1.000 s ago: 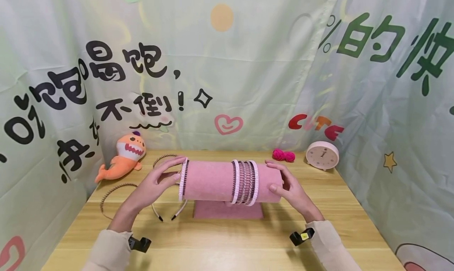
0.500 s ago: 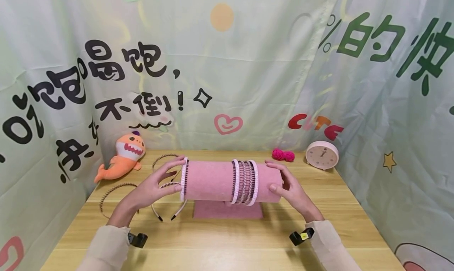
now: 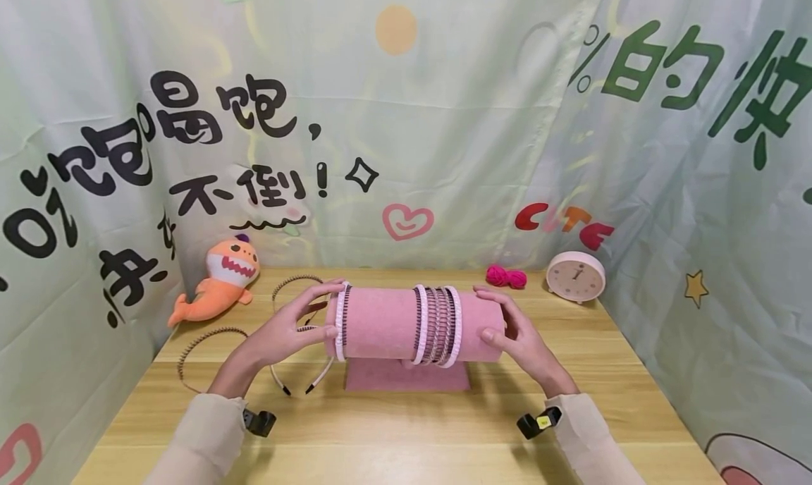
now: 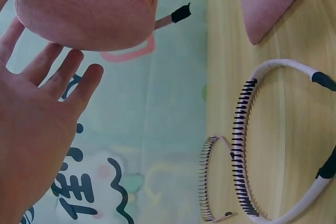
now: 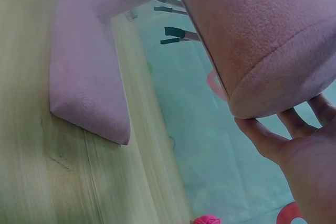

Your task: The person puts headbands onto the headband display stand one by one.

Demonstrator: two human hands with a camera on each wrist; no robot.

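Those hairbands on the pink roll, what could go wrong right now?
The pink headband sits close to the roll's left end, so a slip by the left hand might push it off. The right hand only braces the other end; the narrow base could tip.

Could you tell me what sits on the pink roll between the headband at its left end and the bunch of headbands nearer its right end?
Nothing: in the head view, the pink roll is bare between the left headband and the bunch of headbands.
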